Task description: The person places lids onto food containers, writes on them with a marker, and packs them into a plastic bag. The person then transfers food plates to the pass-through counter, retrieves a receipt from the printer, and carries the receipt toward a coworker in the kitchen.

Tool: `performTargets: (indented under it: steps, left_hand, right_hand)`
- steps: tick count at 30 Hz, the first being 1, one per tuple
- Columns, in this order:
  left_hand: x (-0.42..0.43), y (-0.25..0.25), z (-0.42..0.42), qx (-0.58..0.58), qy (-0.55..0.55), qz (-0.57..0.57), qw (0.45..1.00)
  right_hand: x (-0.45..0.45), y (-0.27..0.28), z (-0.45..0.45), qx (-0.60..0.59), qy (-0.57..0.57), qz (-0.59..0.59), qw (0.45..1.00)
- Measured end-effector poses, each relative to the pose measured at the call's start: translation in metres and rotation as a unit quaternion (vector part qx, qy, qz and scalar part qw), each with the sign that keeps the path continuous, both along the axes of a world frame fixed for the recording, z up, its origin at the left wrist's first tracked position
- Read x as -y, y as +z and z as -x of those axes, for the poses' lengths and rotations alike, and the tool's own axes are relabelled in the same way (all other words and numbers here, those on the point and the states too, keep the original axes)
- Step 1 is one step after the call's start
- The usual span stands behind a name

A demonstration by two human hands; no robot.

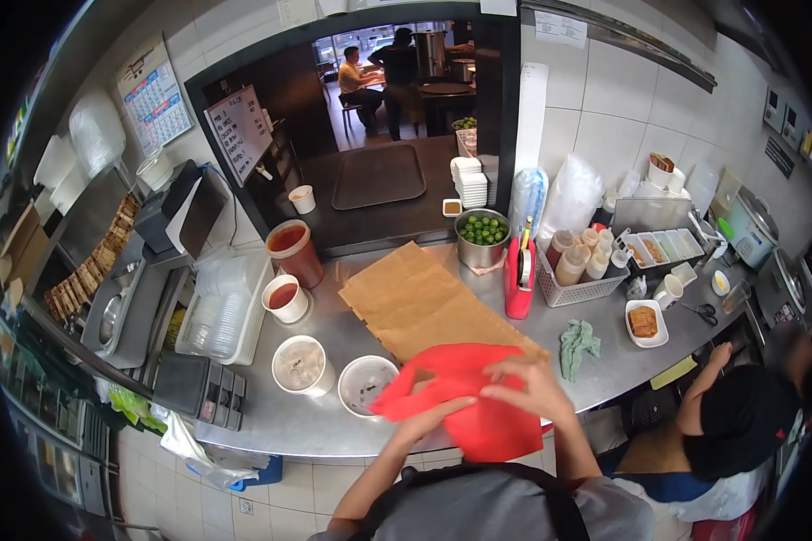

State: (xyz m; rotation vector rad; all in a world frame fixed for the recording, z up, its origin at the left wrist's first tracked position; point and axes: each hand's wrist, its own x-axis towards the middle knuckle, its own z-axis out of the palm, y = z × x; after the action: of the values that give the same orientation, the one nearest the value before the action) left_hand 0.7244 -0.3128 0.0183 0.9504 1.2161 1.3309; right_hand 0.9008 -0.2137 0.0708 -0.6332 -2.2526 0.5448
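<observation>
A red bag (501, 424), perhaps cloth or plastic, is held up over the front edge of the steel counter. My left hand (438, 413) grips its lower left side, thumb lying along the red material. My right hand (528, 386) has bent fingers closed on the bag's upper right part; the fingertips partly sink into its folds. Behind the bag, a large brown paper bag (424, 302) lies flat on the counter, its near end covered by the red one. Just left of the red bag stands a white tub (367, 383) with dark bits inside.
Another white tub (302, 365), a cup of red sauce (286, 298) and a larger sauce container (295, 254) stand left. A pot of green limes (483, 239), a red tape dispenser (520, 275), a green cloth (579, 350) and a bottle basket (582, 279) stand right. A co-worker (731, 424) bends nearby.
</observation>
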Motion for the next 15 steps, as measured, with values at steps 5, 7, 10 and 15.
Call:
performTargets:
  steps: [5, 7, 10, 15]
  left_hand:
    - [-0.029, -0.042, -0.004, -0.115, 0.035, -0.203, 0.972]
    - [-0.028, -0.049, 0.021, -0.051, 0.124, -0.146, 0.980]
    - [-0.033, -0.012, 0.070, 0.019, 0.253, -0.155, 0.955]
    - [-0.049, 0.032, 0.062, -0.116, 0.231, -0.215, 0.942]
  right_hand:
    - [0.010, -0.024, 0.011, -0.080, 0.026, 0.194, 0.977]
    - [0.005, -0.017, -0.005, -0.162, -0.143, 0.048, 0.975]
    - [-0.006, -0.023, -0.055, -0.140, -0.345, -0.013, 0.928]
    - [0.008, -0.029, -0.092, 0.023, -0.335, -0.032, 0.941]
